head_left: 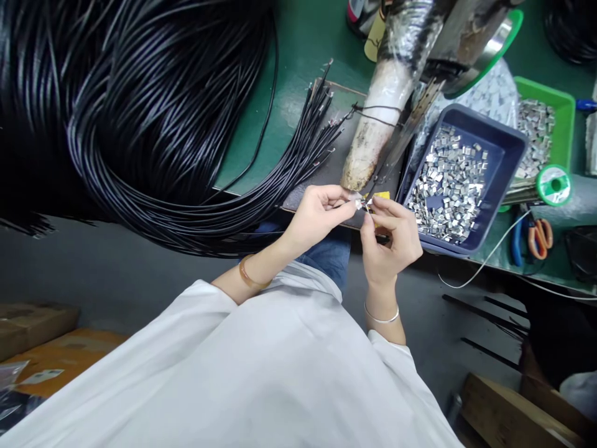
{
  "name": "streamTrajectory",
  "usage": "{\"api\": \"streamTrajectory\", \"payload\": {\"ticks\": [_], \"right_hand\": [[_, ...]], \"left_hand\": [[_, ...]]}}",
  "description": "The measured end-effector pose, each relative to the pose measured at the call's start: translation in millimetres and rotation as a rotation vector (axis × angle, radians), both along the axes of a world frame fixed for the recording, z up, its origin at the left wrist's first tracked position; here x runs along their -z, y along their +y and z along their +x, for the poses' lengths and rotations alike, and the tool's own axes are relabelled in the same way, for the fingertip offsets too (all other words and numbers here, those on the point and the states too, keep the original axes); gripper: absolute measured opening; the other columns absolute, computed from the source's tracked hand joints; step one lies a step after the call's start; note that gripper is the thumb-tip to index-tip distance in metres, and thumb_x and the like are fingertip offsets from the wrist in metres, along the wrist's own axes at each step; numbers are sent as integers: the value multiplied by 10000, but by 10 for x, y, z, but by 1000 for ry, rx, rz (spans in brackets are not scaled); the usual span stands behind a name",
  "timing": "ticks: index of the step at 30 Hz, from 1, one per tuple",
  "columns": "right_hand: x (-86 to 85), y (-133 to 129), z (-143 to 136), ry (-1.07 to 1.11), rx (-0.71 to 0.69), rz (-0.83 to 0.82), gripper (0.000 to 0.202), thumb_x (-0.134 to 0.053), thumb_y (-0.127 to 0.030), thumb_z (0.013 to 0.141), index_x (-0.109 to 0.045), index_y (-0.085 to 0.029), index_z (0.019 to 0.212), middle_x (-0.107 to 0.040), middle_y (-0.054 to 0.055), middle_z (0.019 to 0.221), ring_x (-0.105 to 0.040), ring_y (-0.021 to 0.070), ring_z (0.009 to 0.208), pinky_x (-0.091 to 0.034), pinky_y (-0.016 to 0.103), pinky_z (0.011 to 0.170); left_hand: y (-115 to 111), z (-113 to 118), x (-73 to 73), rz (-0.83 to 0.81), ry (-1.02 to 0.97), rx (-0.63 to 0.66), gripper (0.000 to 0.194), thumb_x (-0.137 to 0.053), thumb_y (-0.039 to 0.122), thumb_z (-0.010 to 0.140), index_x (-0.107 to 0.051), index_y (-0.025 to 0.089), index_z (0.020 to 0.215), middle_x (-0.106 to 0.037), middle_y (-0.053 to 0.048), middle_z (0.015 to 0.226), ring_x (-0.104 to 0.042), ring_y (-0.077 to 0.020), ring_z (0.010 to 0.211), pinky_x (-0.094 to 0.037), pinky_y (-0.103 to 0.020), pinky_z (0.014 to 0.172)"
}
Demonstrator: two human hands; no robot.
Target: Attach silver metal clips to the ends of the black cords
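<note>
Both hands meet at the table's front edge, under the tip of a fixed soldering iron (373, 186). My left hand (319, 214) pinches a small silvery metal connector (358, 203) between thumb and forefinger. Close beside it, my right hand (392, 233) has its thumb and fingers pressed together on a thin, pale wire (367, 209); its far end is hidden by the fingers. Just above the fingers ends a stained white tube (373, 130), bound with dark wire. A bit of yellow (382, 195) shows behind my right fingers.
Black cables (186, 211) in a large bundle fill the left, their stripped ends on a dark board (342, 99). Right of my hands stands a blue-grey bin (501, 149) of small metal connectors. Beyond are a green bin (566, 118), a solder spool (553, 185) and orange-handled pliers (540, 238).
</note>
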State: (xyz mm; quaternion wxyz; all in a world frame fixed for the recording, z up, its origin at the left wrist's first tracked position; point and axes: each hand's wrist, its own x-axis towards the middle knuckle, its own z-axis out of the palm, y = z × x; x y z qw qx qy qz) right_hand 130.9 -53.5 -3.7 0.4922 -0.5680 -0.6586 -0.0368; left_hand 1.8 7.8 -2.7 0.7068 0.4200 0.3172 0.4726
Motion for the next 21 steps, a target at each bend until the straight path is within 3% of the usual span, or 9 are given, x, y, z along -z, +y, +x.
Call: {"api": "streamTrajectory", "payload": {"ticks": [5,10,21], "right_hand": [[-38,4,-31,30,-25,-3,152,-658,-90,804,-629,-204,901,-694,36,1088,-689,157,1012,-635,303,798],[-35,-5,-16,-9,-1,25,150,-676,-78,777,-599,-193,836,-722,32,1007,-702,141,920,-604,267,735],[-48,6,-17,1,32,16,176,-691,-86,783,-658,-215,898,-715,14,1000,-690,133,916,-590,257,700]], "left_hand": [[-8,-29,-16,27,-8,4,84,-762,216,712,-756,139,746,-724,-3,683,-650,-84,665,-523,-197,697],[-21,-43,-11,5,66,12,73,-747,188,711,-770,134,755,-737,-15,711,-645,-87,659,-516,-207,692],[-24,-17,-39,44,76,-12,26,-742,141,684,-742,128,707,-700,5,655,-609,-79,634,-485,-191,644]]}}
